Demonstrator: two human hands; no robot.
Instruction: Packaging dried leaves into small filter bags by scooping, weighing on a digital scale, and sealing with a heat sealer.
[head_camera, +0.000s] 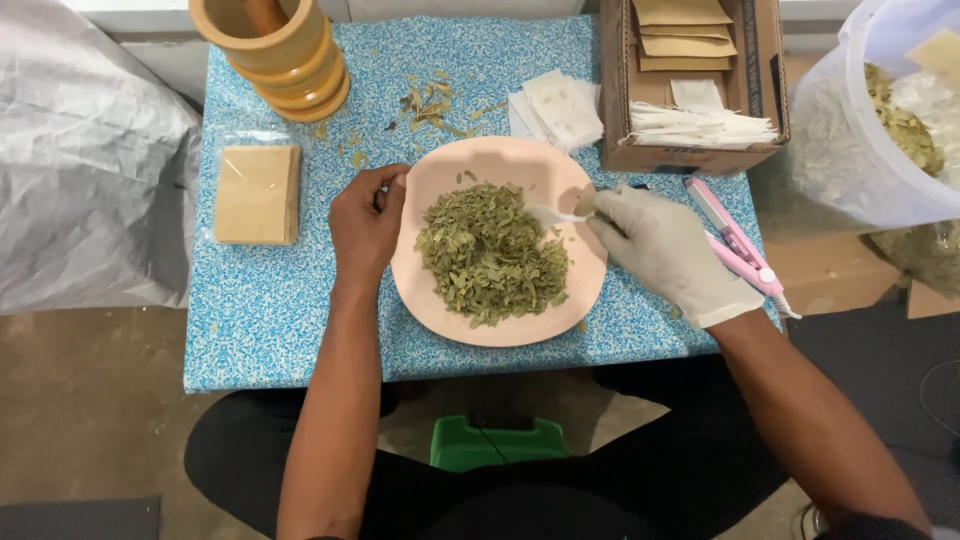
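Leaves (492, 255), dried and green, lie heaped on the pink plate (585, 280) at mid-table, the pile largely intact. Gloved right hand (668, 252) grips a white spoon (556, 214) at the heap's edge; bare left hand (366, 222) clasps the plate's rim. Sachets (558, 108) wait beyond.

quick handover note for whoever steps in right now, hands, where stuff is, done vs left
Left hand: bare, fingers on the plate rim, pinching something small, too hidden to tell what.
Right hand: gloved, holds a white spoon with its tip over the dried leaves.
Leaves heaped on the pink plate, mid-table. White sachets just behind the plate; more in the box. Pink sealer beside the right hand. Brown pouches on the left.
Done: leaves plated.
Left: most of the heap remains; no filled sachet in view.
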